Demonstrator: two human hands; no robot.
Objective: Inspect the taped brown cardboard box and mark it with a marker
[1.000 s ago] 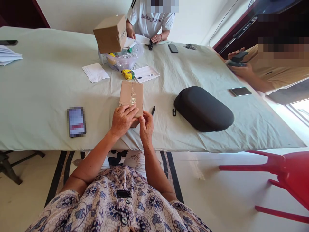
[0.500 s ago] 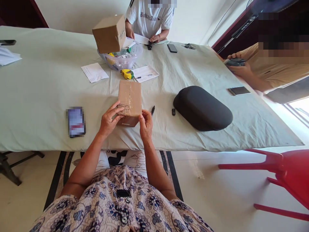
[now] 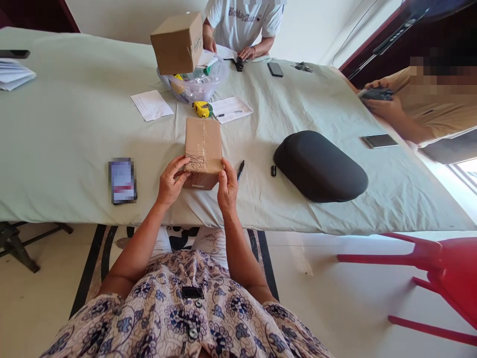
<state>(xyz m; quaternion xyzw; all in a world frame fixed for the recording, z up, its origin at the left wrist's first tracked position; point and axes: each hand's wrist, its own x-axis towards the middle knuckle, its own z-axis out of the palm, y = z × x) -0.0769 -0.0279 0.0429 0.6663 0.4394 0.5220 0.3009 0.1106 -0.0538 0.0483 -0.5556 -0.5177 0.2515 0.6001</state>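
A small brown cardboard box (image 3: 203, 146), sealed along its top with clear tape, stands on the pale green tablecloth (image 3: 74, 129) near the table's front edge. My left hand (image 3: 171, 181) grips the box's near left corner with curled fingers. My right hand (image 3: 228, 186) presses against its near right corner, thumb up on the edge. A black pen (image 3: 240, 170) lies just right of my right hand, and its cap (image 3: 273, 170) is a little farther right.
A phone (image 3: 122, 180) lies to my left, a black case (image 3: 320, 166) to my right. Behind the box are a yellow tape measure (image 3: 201, 109), paper slips (image 3: 151, 105), and a clear bowl (image 3: 194, 84) topped by another carton (image 3: 178, 43). Two people sit at the table; a red chair (image 3: 443, 273) stands right.
My left hand came off the box's top and took hold of its near left corner. My right hand closed in against the right corner. The box now stands squarer to me.
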